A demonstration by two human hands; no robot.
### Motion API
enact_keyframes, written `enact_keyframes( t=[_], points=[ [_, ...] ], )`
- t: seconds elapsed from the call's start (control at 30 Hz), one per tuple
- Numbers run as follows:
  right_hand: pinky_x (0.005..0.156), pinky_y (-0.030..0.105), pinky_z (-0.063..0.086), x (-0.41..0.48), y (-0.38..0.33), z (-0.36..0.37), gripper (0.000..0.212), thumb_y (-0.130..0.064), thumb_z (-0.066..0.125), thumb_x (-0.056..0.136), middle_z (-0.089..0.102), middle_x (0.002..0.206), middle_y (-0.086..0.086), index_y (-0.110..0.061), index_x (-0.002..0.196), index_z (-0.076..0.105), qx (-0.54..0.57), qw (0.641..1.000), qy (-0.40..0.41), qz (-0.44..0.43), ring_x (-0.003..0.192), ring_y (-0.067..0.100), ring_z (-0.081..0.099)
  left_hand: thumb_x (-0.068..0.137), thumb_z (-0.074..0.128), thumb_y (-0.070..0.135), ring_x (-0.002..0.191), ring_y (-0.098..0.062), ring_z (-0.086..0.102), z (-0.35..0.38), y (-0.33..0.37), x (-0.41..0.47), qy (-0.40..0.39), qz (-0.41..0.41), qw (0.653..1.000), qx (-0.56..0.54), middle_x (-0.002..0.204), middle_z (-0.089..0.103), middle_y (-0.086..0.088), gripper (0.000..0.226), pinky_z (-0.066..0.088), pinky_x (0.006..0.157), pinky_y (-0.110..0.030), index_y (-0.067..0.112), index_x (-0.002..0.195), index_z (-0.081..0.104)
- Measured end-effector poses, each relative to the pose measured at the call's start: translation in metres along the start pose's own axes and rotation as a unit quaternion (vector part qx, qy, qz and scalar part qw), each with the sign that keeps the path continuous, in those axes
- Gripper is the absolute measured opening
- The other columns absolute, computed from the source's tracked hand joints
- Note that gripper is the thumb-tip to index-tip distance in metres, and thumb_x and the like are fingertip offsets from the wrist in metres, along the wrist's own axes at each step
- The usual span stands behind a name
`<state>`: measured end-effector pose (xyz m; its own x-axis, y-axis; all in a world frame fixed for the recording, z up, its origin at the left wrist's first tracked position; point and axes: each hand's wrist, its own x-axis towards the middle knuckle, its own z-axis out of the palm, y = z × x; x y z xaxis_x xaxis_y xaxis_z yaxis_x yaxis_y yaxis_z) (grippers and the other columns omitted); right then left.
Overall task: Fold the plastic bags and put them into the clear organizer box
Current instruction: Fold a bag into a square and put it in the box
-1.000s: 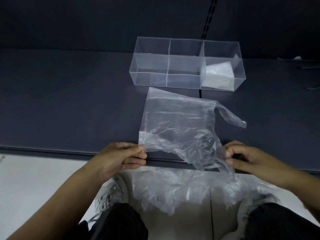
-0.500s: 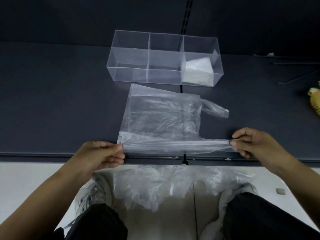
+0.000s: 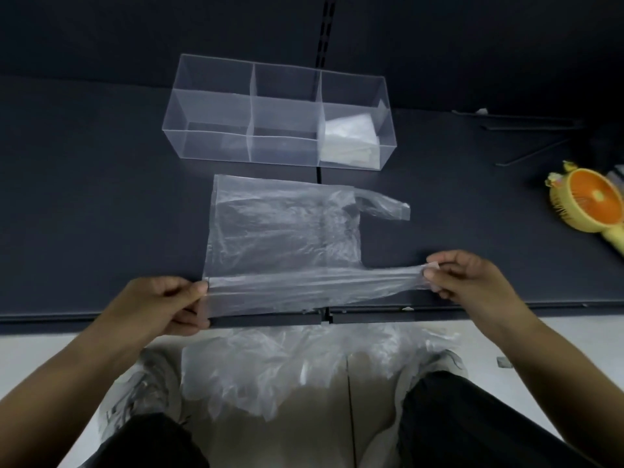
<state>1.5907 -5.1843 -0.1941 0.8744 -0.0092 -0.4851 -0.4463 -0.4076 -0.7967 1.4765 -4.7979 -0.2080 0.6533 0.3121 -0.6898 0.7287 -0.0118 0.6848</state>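
A thin clear plastic bag (image 3: 283,238) lies flat on the dark shelf (image 3: 94,197), one handle sticking out to the right. My left hand (image 3: 165,304) pinches the bag's near left corner at the shelf's front edge. My right hand (image 3: 469,278) pinches its near handle, stretched taut to the right. Behind the bag stands the clear organizer box (image 3: 216,130) with three compartments; a folded bag (image 3: 349,136) fills the right one, the other two hold nothing. A heap of loose plastic bags (image 3: 287,369) lies on the floor between my feet.
A yellow and orange hand fan (image 3: 584,204) lies on the shelf at the far right. Thin dark rods (image 3: 530,125) lie behind it. A slotted upright (image 3: 326,28) runs up the back wall. My knees and shoes show below the shelf edge.
My right hand has pulled the near handle out to the right, drawing the bag's near edge taut and straight. The view has shifted, bringing the fan into sight.
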Motion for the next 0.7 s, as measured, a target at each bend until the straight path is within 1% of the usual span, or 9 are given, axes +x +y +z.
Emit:
enact_keyframes(
  t=[0.17, 0.3, 0.37, 0.4, 0.47, 0.5, 0.6, 0.67, 0.7],
  points=[
    [0.050, 0.012, 0.048, -0.003, 0.009, 0.001, 0.010, -0.008, 0.074, 0.080, 0.068, 0.066, 0.002, -0.010, 0.084, 0.065, -0.061, 0.992, 0.096, -0.052, 0.047, 0.003, 0.056, 0.096, 0.056, 0.014, 0.052, -0.023, 0.068, 0.003, -0.007, 0.003, 0.028, 0.026, 0.999, 0.018, 0.064, 0.070, -0.014, 0.022, 0.051, 0.043, -0.022, -0.003, 0.084, 0.064],
    [0.052, 0.013, 0.043, -0.007, 0.012, 0.001, 0.011, -0.019, 0.074, 0.081, 0.068, 0.070, -0.001, -0.017, 0.082, 0.064, -0.131, 0.980, 0.130, -0.076, 0.050, 0.002, 0.058, 0.097, 0.055, 0.017, 0.049, -0.023, 0.066, 0.003, -0.008, 0.001, 0.045, 0.042, 0.995, 0.083, 0.059, 0.068, -0.010, 0.022, 0.051, 0.045, -0.029, 0.005, 0.080, 0.063],
    [0.054, 0.014, 0.041, -0.009, 0.013, 0.003, 0.011, -0.021, 0.074, 0.081, 0.068, 0.072, -0.002, -0.020, 0.081, 0.063, -0.154, 0.977, 0.125, -0.076, 0.059, 0.004, 0.061, 0.096, 0.054, 0.022, 0.046, -0.018, 0.063, 0.006, -0.010, -0.001, 0.111, 0.130, 0.965, 0.199, 0.056, 0.065, -0.005, 0.023, 0.050, 0.048, -0.031, 0.014, 0.075, 0.060],
    [0.056, 0.016, 0.041, -0.010, 0.013, 0.005, 0.011, -0.022, 0.074, 0.081, 0.068, 0.072, -0.003, -0.020, 0.081, 0.063, -0.172, 0.974, 0.125, -0.076, 0.065, 0.007, 0.063, 0.095, 0.055, 0.021, 0.049, -0.016, 0.060, 0.010, -0.008, -0.002, 0.161, 0.206, 0.929, 0.261, 0.059, 0.063, -0.001, 0.021, 0.048, 0.050, -0.031, 0.017, 0.075, 0.058],
    [0.060, 0.020, 0.042, -0.009, 0.010, 0.008, 0.013, -0.025, 0.072, 0.083, 0.064, 0.077, -0.003, -0.017, 0.087, 0.063, -0.226, 0.958, 0.156, -0.082, 0.075, 0.017, 0.063, 0.094, 0.053, 0.017, 0.072, -0.021, 0.059, 0.023, -0.002, -0.004, 0.222, 0.352, 0.850, 0.323, 0.084, 0.061, -0.002, 0.009, 0.047, 0.064, -0.033, 0.016, 0.089, 0.060],
    [0.065, 0.024, 0.043, -0.007, 0.007, 0.010, 0.015, -0.025, 0.070, 0.084, 0.062, 0.083, -0.001, -0.016, 0.094, 0.062, -0.265, 0.940, 0.185, -0.106, 0.081, 0.022, 0.061, 0.096, 0.051, 0.017, 0.089, -0.026, 0.057, 0.031, 0.001, -0.001, 0.229, 0.389, 0.825, 0.340, 0.100, 0.059, -0.008, 0.013, 0.047, 0.079, -0.037, 0.012, 0.103, 0.061],
    [0.089, 0.043, 0.044, 0.011, -0.017, 0.028, 0.024, -0.023, 0.062, 0.090, 0.055, 0.108, 0.012, -0.010, 0.110, 0.062, -0.319, 0.889, 0.244, -0.219, 0.102, 0.031, 0.054, 0.102, 0.031, 0.037, 0.139, -0.033, 0.031, 0.054, 0.012, 0.016, 0.174, 0.381, 0.801, 0.427, 0.149, 0.037, -0.017, 0.054, 0.022, 0.116, -0.043, 0.002, 0.143, 0.037],
    [0.098, 0.047, 0.038, 0.034, -0.037, 0.040, 0.029, -0.028, 0.056, 0.093, 0.053, 0.117, 0.013, -0.010, 0.116, 0.059, -0.299, 0.894, 0.259, -0.212, 0.110, 0.032, 0.051, 0.093, 0.004, 0.058, 0.149, -0.022, 0.001, 0.061, 0.011, 0.027, 0.132, 0.348, 0.767, 0.523, 0.161, 0.006, -0.009, 0.079, -0.001, 0.121, -0.038, 0.006, 0.152, 0.009],
    [0.100, 0.047, 0.034, 0.047, -0.044, 0.042, 0.033, -0.033, 0.054, 0.094, 0.053, 0.121, 0.013, -0.010, 0.118, 0.058, -0.290, 0.904, 0.265, -0.172, 0.115, 0.033, 0.048, 0.087, -0.004, 0.064, 0.148, -0.019, -0.006, 0.061, 0.008, 0.031, 0.119, 0.343, 0.753, 0.549, 0.161, -0.001, -0.006, 0.086, -0.004, 0.120, -0.038, 0.009, 0.153, 0.002]
  ],
)
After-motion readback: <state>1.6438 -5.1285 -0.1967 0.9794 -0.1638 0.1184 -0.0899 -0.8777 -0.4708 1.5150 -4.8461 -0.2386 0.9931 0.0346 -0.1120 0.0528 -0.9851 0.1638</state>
